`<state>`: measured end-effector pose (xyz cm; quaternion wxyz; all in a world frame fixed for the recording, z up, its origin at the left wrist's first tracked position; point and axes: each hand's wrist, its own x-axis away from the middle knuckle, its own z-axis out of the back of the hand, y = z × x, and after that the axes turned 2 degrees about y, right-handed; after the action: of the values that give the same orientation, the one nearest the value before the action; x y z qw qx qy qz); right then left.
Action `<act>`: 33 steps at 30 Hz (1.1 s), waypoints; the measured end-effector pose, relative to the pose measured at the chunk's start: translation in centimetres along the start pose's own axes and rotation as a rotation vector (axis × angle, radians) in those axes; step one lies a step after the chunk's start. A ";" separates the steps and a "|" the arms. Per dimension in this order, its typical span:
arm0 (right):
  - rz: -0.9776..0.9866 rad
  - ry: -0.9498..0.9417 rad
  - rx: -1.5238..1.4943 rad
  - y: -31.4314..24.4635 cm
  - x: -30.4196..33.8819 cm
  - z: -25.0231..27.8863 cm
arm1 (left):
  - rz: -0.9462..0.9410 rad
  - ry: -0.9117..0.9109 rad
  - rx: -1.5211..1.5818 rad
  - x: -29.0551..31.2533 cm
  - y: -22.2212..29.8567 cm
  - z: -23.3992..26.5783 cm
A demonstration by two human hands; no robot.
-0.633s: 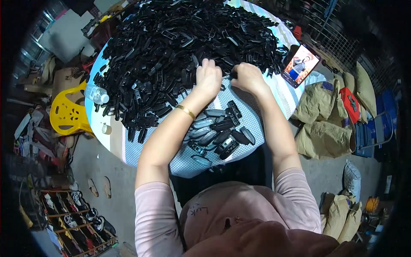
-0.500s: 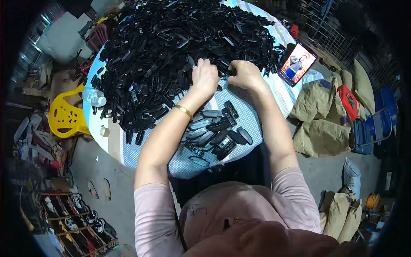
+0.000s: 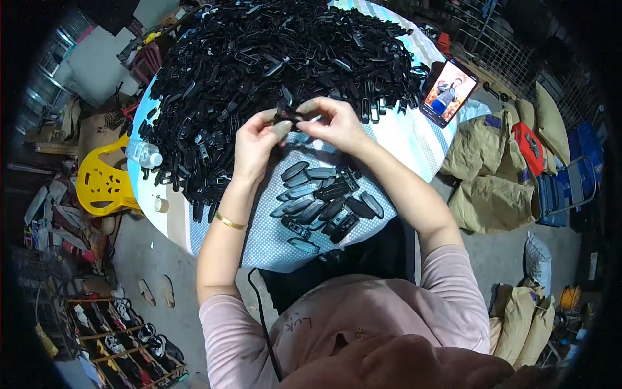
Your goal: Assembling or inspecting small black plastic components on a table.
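Observation:
My left hand (image 3: 257, 148) and my right hand (image 3: 335, 126) meet above the near edge of a big heap of black plastic pieces (image 3: 259, 71). Between their fingertips is a small black plastic piece (image 3: 287, 115), pinched from both sides; its exact kind is too small to make out. Closer to me, a smaller cluster of oblong black pieces (image 3: 330, 202), some with a grey sheen, lies on the dotted tablecloth (image 3: 265, 243).
A phone (image 3: 449, 94) with a lit screen stands at the table's right. A plastic bottle (image 3: 144, 155) lies at the left edge near a small round container (image 3: 161, 205). Beyond are a yellow chair (image 3: 103, 181), brown sacks (image 3: 495, 204) and a shoe rack (image 3: 123, 343).
Both hands have come away from the heap's near edge and together. A black piece now shows between their fingertips. The left forearm has shifted left, uncovering more of the small cluster.

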<state>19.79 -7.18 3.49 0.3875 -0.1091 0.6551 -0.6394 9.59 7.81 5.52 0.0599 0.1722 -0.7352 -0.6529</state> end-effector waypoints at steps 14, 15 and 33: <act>0.167 0.049 0.163 0.1 0.7 -1.7 | -0.194 0.085 -0.368 1.0 -0.6 1.6; 0.198 0.059 0.172 -0.2 0.7 -1.8 | -0.187 0.090 -0.348 1.0 -0.8 1.8; 0.327 0.102 0.347 -0.5 1.2 -2.9 | -0.087 0.048 0.097 1.1 -1.2 0.7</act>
<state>16.94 -5.86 3.14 0.4654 0.0990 0.5631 -0.6757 8.51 7.99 4.12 0.0408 0.2221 -0.7562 -0.6141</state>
